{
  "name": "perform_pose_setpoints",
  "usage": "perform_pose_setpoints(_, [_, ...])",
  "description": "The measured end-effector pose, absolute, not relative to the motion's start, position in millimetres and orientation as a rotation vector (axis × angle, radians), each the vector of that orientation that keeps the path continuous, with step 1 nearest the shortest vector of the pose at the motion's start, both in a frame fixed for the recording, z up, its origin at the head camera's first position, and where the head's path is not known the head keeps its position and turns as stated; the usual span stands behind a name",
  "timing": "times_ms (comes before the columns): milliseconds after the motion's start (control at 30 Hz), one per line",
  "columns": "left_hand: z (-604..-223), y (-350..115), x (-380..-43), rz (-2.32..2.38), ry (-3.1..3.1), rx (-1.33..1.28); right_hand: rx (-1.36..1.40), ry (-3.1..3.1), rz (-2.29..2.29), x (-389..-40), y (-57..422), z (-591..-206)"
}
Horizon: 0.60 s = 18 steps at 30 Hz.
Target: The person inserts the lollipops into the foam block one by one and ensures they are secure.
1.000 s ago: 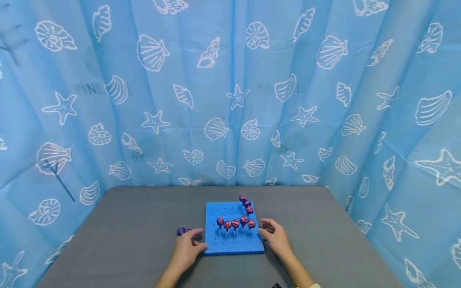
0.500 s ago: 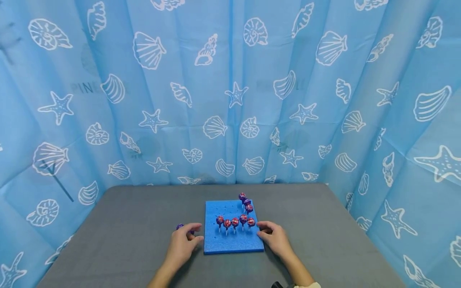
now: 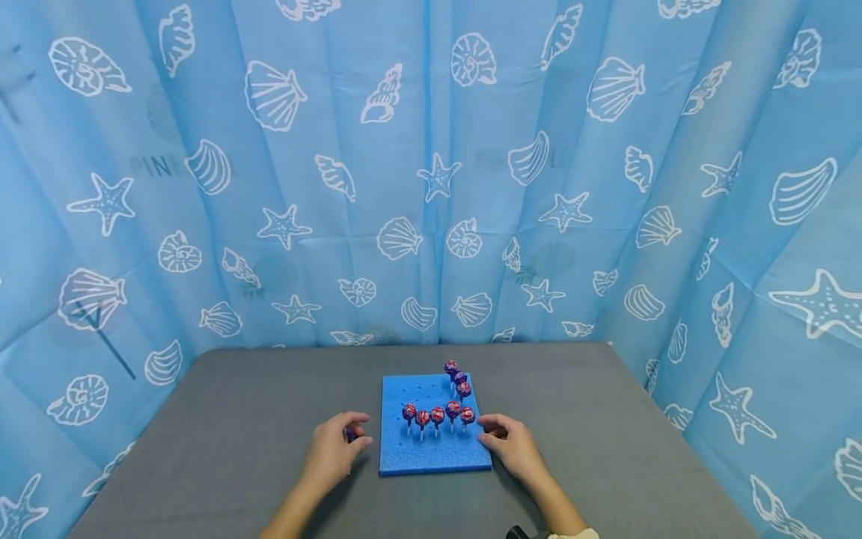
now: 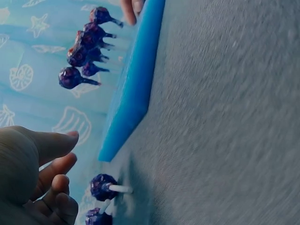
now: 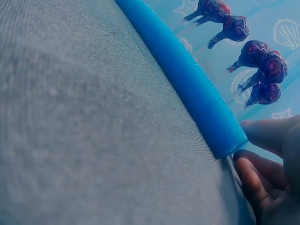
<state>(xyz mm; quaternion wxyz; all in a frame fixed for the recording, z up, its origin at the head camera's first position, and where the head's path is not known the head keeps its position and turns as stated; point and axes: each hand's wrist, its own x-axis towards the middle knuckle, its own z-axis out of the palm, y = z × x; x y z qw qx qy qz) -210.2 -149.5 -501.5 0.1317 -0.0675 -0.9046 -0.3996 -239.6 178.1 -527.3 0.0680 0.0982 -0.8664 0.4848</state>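
Observation:
A blue foam board (image 3: pixel 434 458) lies on the table with several wrapped lollipops (image 3: pixel 437 415) standing in it by their sticks. They form a front row and a short group of lollipops (image 3: pixel 461 379) toward the back right corner. My left hand (image 3: pixel 331 451) is left of the board, apart from it, fingers loosely bent and holding nothing. Beside its fingers, two purple-wrapped lollipops (image 4: pixel 104 186) lie on the table; in the head view the hand mostly hides them. My right hand (image 3: pixel 516 448) touches the board's right edge with thumb and fingertips, the fingers relaxed.
The grey-covered table (image 3: pixel 269 404) extends around the board on all sides. A blue curtain (image 3: pixel 431 187) with white shell and starfish prints hangs behind and along the sides. Small holes show in the board's back left part.
My left hand has drawn away from the board's left edge, moving left toward the loose lollipops and covering them more. The right hand stays at the board's right edge.

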Motion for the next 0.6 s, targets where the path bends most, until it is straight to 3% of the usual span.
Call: perform_pose_setpoints(600, [-498.2,-166.4,-232.7,-0.646,-2.823,-0.207,0.381,-2.598,1.439,-238.5,181.9,-530.6])
